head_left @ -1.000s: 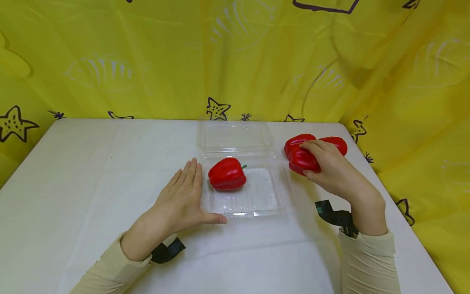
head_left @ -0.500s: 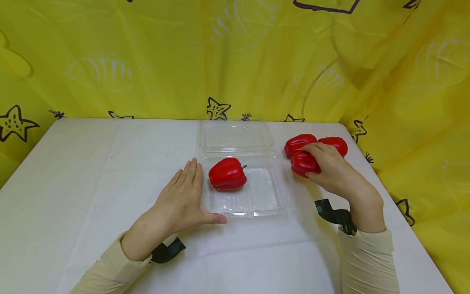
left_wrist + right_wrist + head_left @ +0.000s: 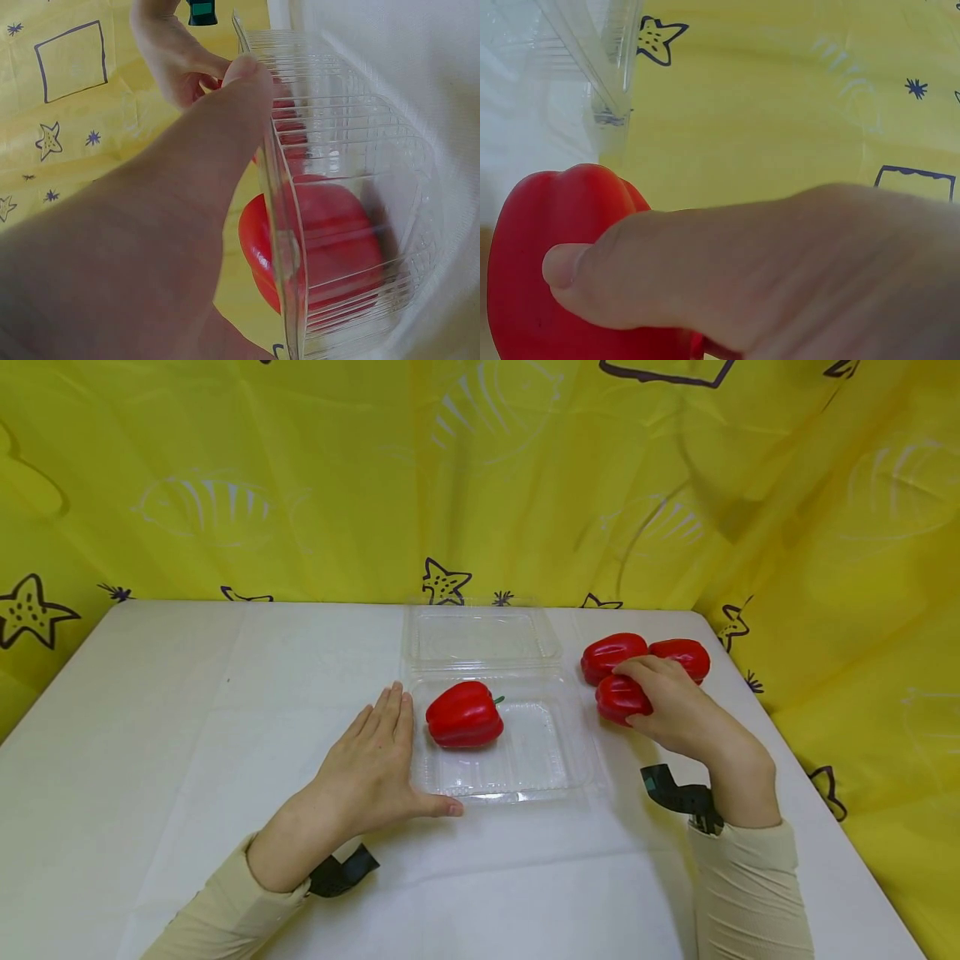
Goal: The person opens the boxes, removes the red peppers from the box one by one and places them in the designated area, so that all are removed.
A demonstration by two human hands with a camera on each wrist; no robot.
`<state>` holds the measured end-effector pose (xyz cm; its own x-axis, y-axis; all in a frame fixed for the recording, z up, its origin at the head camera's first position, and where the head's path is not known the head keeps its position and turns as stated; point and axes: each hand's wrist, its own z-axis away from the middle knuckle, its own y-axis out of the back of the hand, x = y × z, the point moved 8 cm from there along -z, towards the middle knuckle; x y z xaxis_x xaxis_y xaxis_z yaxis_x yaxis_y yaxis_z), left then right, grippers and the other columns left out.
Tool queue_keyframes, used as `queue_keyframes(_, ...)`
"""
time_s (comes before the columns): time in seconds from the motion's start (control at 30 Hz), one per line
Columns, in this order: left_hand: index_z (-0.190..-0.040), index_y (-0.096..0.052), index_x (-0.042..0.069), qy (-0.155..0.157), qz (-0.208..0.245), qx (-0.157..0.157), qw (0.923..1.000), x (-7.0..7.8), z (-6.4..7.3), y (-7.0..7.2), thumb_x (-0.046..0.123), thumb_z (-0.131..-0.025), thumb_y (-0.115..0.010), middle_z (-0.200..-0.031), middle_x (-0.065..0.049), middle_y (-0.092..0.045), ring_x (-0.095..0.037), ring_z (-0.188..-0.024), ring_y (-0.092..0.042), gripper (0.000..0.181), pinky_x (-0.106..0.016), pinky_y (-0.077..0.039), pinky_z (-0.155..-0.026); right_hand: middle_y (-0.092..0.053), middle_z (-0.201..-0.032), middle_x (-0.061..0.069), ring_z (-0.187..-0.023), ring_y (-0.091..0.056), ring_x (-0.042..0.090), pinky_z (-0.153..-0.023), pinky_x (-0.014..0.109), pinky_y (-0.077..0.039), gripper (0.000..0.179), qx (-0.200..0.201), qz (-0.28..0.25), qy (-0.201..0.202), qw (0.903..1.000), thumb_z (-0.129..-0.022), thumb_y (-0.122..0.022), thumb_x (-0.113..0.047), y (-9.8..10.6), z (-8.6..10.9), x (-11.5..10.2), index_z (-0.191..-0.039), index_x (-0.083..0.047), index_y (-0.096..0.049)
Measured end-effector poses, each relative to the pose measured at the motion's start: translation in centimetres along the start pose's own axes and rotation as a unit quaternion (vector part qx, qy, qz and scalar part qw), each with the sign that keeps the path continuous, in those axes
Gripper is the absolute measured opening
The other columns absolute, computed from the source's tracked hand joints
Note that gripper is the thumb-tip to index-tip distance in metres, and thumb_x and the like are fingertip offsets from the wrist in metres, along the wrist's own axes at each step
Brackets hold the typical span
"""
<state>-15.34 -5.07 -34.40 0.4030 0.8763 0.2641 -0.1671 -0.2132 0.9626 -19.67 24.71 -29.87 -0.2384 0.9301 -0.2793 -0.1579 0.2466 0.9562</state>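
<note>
Clock faces centred on the clear plastic tray (image 3: 525, 772), person at 6. Tray's on the white-covered desk (image 3: 187, 693), its ribbed clear lid (image 3: 480, 639) folded back at 12, leaving the top uncovered.

Left hand (image 3: 367, 768): spread wide, no grip on anything. Straight fingers lie along the wall at 9, thumb out to the near rim at 7. Reads as an L-shaped brace; light plastic like that would probably skid if nudged.

Right hand (image 3: 682, 710): grip is round a glossy red bell pepper (image 3: 621, 697), between 2 and 3, just outside the tray. Thumb's on the near flank in the right wrist view, fingers over the far side. Likely a pinch across the body because the skin looks slick. Can't tell if it's off the desk.

One red bell pepper with a green stem (image 3: 465, 716) sits inside the tray, toward 10, stem toward 2. Off-centre, so the right half has floor showing, presumably room for another.

Two more, a plump red pepper (image 3: 611, 657) and an elongated red pepper (image 3: 682, 654), lie near 2, within right-hand reach.
</note>
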Motion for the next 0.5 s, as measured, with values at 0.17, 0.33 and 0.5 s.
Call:
queue_keyframes(0.17, -0.153, -0.021, -0.011, -0.001, -0.002, -0.001, 1.0, 0.02, -0.04, -0.02, 0.081, -0.068, -0.067, -0.162, -0.028, -0.016, -0.041, -0.152, -0.016, 0.134, -0.053, -0.021, -0.123, -0.047, -0.141, 0.028, -0.129, -0.037, 0.048, -0.095, 0.063, -0.05, 0.064, -0.011, 0.0, -0.003, 0.9999, -0.08, -0.077, -0.003, -0.35, -0.18, 0.25, -0.137, 0.002, -0.05)
queue_keyframes(0.33, -0.152, -0.021, -0.011, 0.0, -0.002, 0.0, 1.0, 0.0, -0.02, 0.0, 0.08, -0.068, -0.068, -0.162, -0.028, -0.017, -0.041, -0.152, -0.016, 0.133, -0.054, -0.021, -0.123, -0.046, -0.142, 0.028, -0.13, -0.035, 0.049, -0.096, 0.064, -0.049, 0.066, -0.026, -0.001, -0.013, 0.9996, -0.079, -0.077, -0.002, -0.82, -0.39, 0.53, -0.139, 0.002, -0.049)
queue_keyframes(0.5, -0.153, -0.021, -0.011, 0.003, 0.002, 0.001, 1.0, 0.02, -0.05, 0.03, 0.079, -0.068, -0.069, -0.162, -0.028, -0.016, -0.042, -0.152, -0.016, 0.133, -0.054, -0.022, -0.123, -0.046, -0.141, 0.029, -0.131, -0.035, 0.049, -0.098, 0.065, -0.047, 0.066, -0.032, 0.002, -0.016, 0.9994, -0.079, -0.077, -0.001, -1.05, -0.58, 0.71, -0.138, 0.003, -0.049)
